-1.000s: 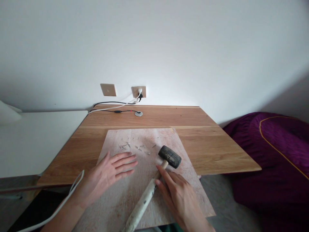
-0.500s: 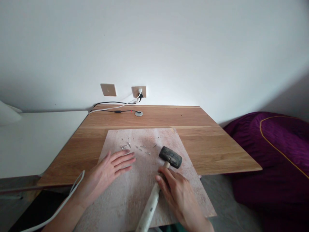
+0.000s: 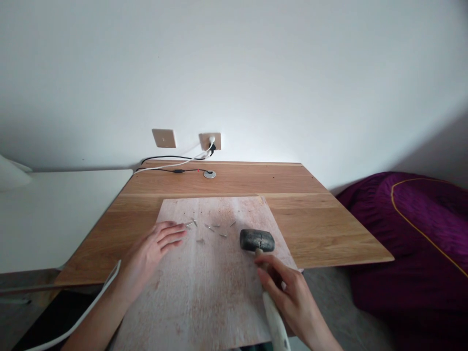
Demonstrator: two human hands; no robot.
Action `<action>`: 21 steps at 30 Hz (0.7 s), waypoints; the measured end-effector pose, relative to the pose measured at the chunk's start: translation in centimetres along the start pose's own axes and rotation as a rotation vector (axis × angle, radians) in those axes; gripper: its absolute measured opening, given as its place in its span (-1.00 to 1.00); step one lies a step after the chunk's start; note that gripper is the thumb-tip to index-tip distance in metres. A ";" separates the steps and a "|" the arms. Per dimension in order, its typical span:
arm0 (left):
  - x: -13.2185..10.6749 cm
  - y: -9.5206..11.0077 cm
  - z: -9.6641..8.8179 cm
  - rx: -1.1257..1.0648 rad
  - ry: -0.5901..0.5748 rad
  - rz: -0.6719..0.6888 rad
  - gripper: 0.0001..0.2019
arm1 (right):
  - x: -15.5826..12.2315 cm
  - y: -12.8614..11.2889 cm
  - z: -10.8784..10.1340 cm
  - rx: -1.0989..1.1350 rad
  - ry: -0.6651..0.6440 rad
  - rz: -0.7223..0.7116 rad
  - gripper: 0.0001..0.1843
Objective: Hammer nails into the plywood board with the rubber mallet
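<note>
Nearest to the viewer, the long whitish stick-like handle [image 3: 276,321] rises from the bottom edge of the view. The right hand [image 3: 292,287] is clamped on this handle, just below the thick black cylindrical head [image 3: 257,240] of the mallet. The mallet is over the right part of the board; whether its head touches the wood, I cannot tell.

Compared with the earlier pictures, the handle has swung: its near end pointed to the lower left, and now it points to the lower right. The left hand [image 3: 157,243] has drawn back leftward. By my judgement, no blow is in course; the mallet is rather being held at another angle, with its head to the right of the nails.

The mallet's long axis now runs away from the person, leaning slightly left at its far end. Its head lies across this axis, with one end face to the left and the other to the right.

The left hand's fingers are spread and bent a little, with no visible hold. Their tips are just beside the thin silvery metal nails [image 3: 209,227], which lie scattered on the pale, reddish-stained wooden board [image 3: 204,287]. Farther, a row of small dark dots [image 3: 209,212] follows the board's far edge. Behind is the brown wood-grain table [image 3: 336,229].
</note>
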State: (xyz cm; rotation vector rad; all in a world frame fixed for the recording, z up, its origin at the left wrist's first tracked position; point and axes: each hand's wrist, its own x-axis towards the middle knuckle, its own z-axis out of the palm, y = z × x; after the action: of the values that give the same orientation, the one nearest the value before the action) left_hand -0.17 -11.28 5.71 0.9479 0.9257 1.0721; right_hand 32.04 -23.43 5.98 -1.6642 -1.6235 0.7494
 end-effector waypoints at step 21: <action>3.4 -0.5 -1.2 1.023 0.281 0.366 -0.44 | -0.2 2.3 -1.3 0.305 -0.082 0.023 -0.81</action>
State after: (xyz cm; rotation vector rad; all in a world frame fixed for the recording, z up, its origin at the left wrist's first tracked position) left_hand -0.40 -7.93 4.36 1.8872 1.6360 1.0321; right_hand 34.43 -23.69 4.91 -1.4522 -1.4616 1.0326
